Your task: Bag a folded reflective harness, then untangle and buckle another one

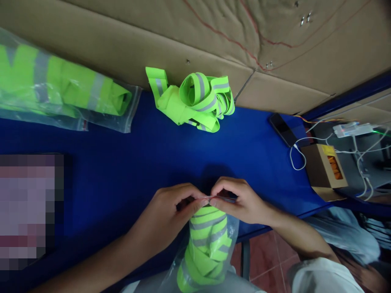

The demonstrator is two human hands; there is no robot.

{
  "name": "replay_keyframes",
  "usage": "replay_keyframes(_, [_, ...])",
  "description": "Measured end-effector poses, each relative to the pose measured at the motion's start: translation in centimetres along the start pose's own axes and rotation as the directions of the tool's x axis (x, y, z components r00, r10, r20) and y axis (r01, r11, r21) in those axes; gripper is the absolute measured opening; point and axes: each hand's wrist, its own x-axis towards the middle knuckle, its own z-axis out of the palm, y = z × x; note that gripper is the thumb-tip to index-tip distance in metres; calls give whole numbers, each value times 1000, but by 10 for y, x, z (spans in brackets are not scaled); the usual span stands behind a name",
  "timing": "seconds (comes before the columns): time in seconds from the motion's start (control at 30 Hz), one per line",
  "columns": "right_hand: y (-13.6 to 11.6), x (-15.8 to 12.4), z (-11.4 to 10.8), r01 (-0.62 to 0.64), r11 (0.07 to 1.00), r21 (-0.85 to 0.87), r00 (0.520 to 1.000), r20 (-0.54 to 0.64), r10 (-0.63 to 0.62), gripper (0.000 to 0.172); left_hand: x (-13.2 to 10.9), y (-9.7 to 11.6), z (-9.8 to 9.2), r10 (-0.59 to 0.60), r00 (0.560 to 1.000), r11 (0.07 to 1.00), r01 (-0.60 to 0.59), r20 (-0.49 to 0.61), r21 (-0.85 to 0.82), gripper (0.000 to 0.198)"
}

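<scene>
My left hand (171,211) and my right hand (241,201) meet at the near edge of the blue table (137,162). Both pinch the top edge of a clear plastic bag (232,232) that stands upright below them. Inside the bag sits a folded neon-green reflective strap bundle (207,244) with grey stripes. The fingers of both hands are pressed together on the bag's opening strip.
A loose pile of neon-green reflective straps (195,101) lies at the table's far edge against cardboard (214,36). A filled bag of straps (61,89) lies far left. A phone (282,129), white cables and a small cardboard box (324,169) are at right.
</scene>
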Motion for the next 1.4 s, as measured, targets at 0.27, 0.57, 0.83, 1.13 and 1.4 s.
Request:
replay_keyframes(0.27, [2,1,-1,-35,997,63,997,-63,39,10,1,2,-5,23,1000,1000,-23,-15,17,22])
replay_keyframes(0.57, [6,-4,-24,7,997,-73,999,-54,-11,19,-2,11,-17,-33,976,997,16,-217,-81,28])
replay_keyframes(0.83, [17,1,-30,-9,1000,-2,993,-114,9,21,1,9,-24,-136,963,976,90,-232,-197,35])
replay_keyframes(1.13, [19,2,-33,89,996,-27,951,-296,-93,16,3,-4,-15,-120,975,968,73,-185,-242,64])
replay_keyframes(1.4, [16,-1,-35,-17,997,69,906,-421,44,24,1,-8,-6,-92,990,928,46,-109,-369,73])
